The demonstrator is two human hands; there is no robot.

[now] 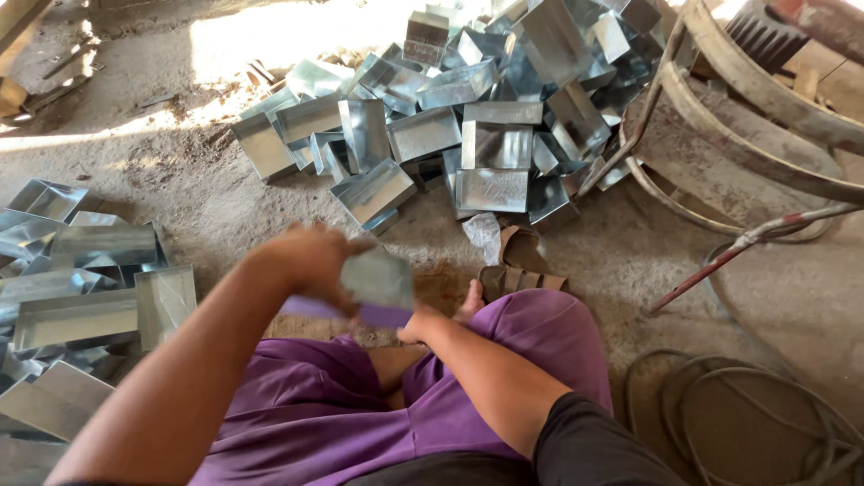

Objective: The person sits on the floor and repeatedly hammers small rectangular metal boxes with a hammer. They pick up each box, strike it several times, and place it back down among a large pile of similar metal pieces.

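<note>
The left hand [310, 261] grips a thin, shiny metal tray [378, 281] over the lap, the right hand [416, 326] holds underneath; it looks light, stiff, sharp-edged, so hold the flat sides.

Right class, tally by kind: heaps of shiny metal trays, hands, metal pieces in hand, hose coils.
Heaps of shiny rectangular sheet-metal trays: 2
Bare hands, left hand and right hand: 2
Folded sheet-metal piece in hand: 1
Grey hose coil on the floor: 1
Total: 6

Blurred metal tray [378, 279] between both hands
</note>
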